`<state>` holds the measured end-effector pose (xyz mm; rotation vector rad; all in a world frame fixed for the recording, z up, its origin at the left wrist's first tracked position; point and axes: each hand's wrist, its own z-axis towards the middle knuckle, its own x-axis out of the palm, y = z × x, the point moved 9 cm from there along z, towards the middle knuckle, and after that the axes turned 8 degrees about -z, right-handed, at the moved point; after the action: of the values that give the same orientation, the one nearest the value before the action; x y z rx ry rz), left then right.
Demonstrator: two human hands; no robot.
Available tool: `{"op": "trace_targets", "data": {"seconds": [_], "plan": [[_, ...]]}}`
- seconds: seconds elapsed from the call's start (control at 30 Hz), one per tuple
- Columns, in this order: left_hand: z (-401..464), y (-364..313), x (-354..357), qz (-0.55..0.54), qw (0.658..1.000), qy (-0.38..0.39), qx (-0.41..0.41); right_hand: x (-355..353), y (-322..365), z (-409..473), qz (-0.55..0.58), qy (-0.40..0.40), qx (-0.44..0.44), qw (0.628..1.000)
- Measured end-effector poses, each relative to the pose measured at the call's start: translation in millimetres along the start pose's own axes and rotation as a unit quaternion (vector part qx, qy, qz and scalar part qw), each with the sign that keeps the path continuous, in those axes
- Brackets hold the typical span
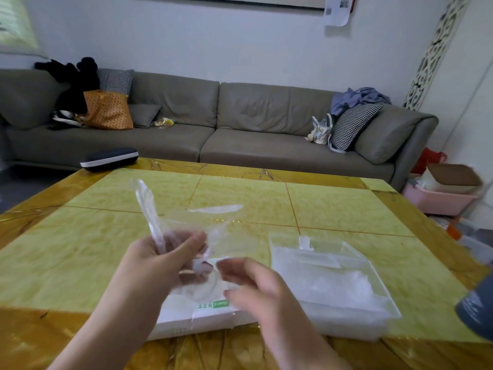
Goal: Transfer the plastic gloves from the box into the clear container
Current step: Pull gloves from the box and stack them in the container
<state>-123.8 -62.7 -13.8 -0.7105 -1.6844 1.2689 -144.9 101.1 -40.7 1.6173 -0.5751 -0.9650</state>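
Note:
My left hand (162, 260) grips a thin clear plastic glove (186, 222) and holds it up above the white glove box (186, 316), which lies at the table's near edge with green print on top. The glove spreads up and to the right of my fingers. My right hand (256, 284) is blurred, just right of the left hand, its fingers loosely curled near the glove's lower edge; whether it pinches the film cannot be told. The clear container (354, 265) stands to the right of the box, with crumpled clear gloves (344, 287) inside.
A yellow tiled table (266, 201) carries everything. A dark glasses case (109, 158) lies at its far left edge. A grey cup-like object (477, 311) pokes in at the right edge. A grey sofa (213, 129) runs behind, and a pink basket (437, 201) sits on the floor at right.

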Motion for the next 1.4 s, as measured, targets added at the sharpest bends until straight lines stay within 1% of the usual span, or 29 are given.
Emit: {"op": "trace_targets", "data": {"seconds": [0.03, 0.07, 0.13, 0.17, 0.2, 0.27, 0.4, 0.43, 0.5, 0.57, 0.67, 0.73, 0.8, 0.87, 0.93, 1.0, 1.1, 1.13, 1.2, 1.27, 1.3, 1.33, 1.4], "plan": [[-3, 2, 8, 0.003, 1.0, 0.017, 0.007, -5, 2, 1, 0.078, 0.005, 0.003, 0.997], [-8, 5, 18, 0.013, 0.999, 0.04, 0.012, -14, 5, 0, 0.105, -0.016, -0.007, 0.994], [-15, 10, 34, 0.034, 0.996, 0.082, 0.015, -33, 6, 0, 0.113, -0.1, -0.006, 0.989], [-18, 14, 41, 0.04, 0.995, 0.094, 0.013, -44, 1, -1, 0.134, -0.145, 0.009, 0.98], [-20, 17, 44, 0.036, 0.994, 0.098, 0.009, -51, -3, -2, 0.161, -0.171, 0.024, 0.972], [-21, 22, 50, 0.022, 0.995, 0.101, 0.0, -64, -7, -4, 0.199, -0.196, 0.043, 0.959], [-20, 25, 50, 0.015, 0.995, 0.1, 0.006, -94, -6, -7, 0.227, -0.245, 0.024, 0.942], [-21, 26, 52, 0.011, 0.994, 0.105, 0.006, -97, -6, -8, 0.24, -0.239, 0.018, 0.941], [-23, 28, 59, 0.0, 0.993, 0.12, 0.006, -86, -7, -7, 0.241, -0.174, 0.035, 0.954], [-26, 30, 65, -0.005, 0.991, 0.133, 0.012, -68, -11, -7, 0.183, -0.105, 0.065, 0.975], [-25, 32, 70, 0.017, 0.988, 0.15, 0.017, -68, -14, -8, 0.106, -0.111, 0.054, 0.987], [-21, 32, 63, 0.019, 0.991, 0.129, 0.008, -71, -15, -8, 0.067, -0.085, 0.056, 0.993], [-14, 31, 52, 0.007, 0.996, 0.092, -0.006, -69, -15, -10, 0.038, -0.017, 0.066, 0.997], [-10, 28, 44, -0.01, 0.997, 0.073, -0.013, -70, -17, -13, 0.018, 0.028, 0.075, 0.997], [-8, 25, 40, -0.025, 0.997, 0.068, -0.007, -76, -21, -13, 0.032, 0.019, 0.095, 0.995], [-8, 22, 37, -0.036, 0.998, 0.054, 0.016, -80, -23, -14, 0.057, 0.006, 0.109, 0.992], [-11, 16, 35, -0.053, 0.997, 0.032, 0.052, -78, -18, -17, 0.051, 0.015, 0.096, 0.994], [-12, 15, 36, -0.058, 0.996, 0.03, 0.059, -83, -16, -17, 0.056, -0.006, 0.086, 0.995], [-14, 11, 36, -0.06, 0.995, 0.031, 0.07, -103, -15, -16, 0.088, -0.096, 0.067, 0.989], [-17, 10, 39, -0.041, 0.996, 0.038, 0.074, -126, -18, -19, 0.137, -0.199, 0.052, 0.969], [-20, 11, 43, -0.031, 0.996, 0.047, 0.074, -136, -19, -21, 0.159, -0.235, 0.046, 0.958], [-22, 11, 48, -0.025, 0.995, 0.057, 0.072, -142, -20, -21, 0.172, -0.257, 0.042, 0.95], [-27, 15, 59, -0.01, 0.995, 0.077, 0.068, -154, -24, -22, 0.166, -0.271, 0.038, 0.948]]}}
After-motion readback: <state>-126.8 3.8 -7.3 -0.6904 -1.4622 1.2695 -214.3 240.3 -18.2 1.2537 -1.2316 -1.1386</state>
